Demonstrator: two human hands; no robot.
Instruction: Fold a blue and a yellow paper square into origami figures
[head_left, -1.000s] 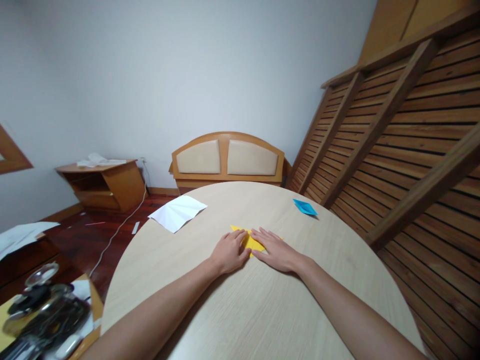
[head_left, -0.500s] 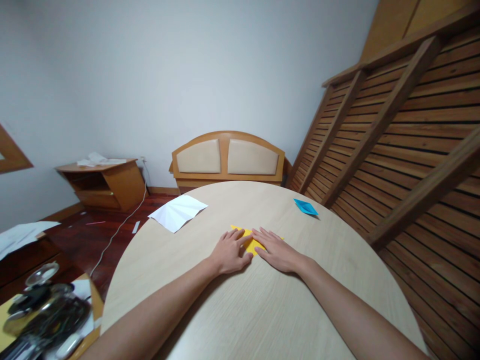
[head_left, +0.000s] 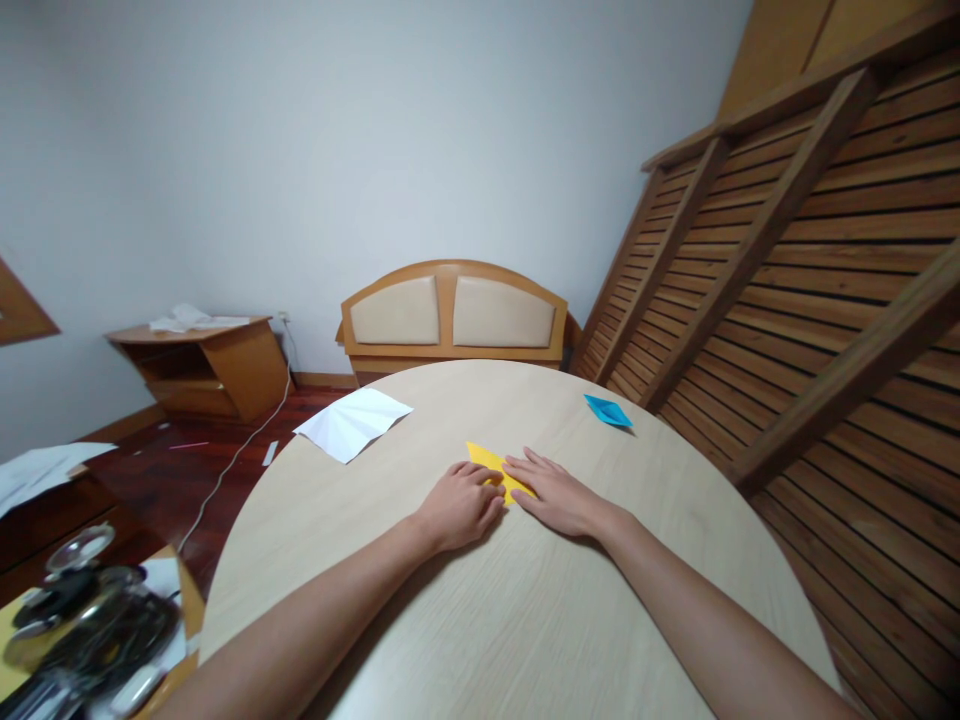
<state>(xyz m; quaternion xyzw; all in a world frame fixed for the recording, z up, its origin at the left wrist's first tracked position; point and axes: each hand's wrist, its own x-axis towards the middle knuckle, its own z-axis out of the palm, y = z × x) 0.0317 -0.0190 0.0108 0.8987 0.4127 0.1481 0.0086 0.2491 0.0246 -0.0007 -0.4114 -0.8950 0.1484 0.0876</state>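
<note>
A small yellow sheet of paper (head_left: 487, 459), folded, lies on the round table under both hands. Its pointed far-left corner shows; much of the rest is covered. My left hand (head_left: 463, 505) is at its left side, fingers curled in with the thumb beside them, closed on the paper's near part. My right hand (head_left: 559, 492) lies flat with fingers stretched out, pressing on the paper's right side. To the far right, a blue folded paper boat (head_left: 609, 411) rests on the table. A creased white sheet (head_left: 354, 424) is spread at the far left.
The pale round table (head_left: 465, 640) fills the foreground. A headboard (head_left: 454, 312) stands behind it, and a slatted wooden frame (head_left: 750, 330) leans on the right. At lower left is a cluttered stand with a dark glassy object (head_left: 112, 620). A cabinet (head_left: 202, 375) stands further back.
My left fingers have curled in from lying flatter on the yellow paper. The paper's far-left corner has turned slightly and shows more. My right hand stays flat, barely shifted.
</note>
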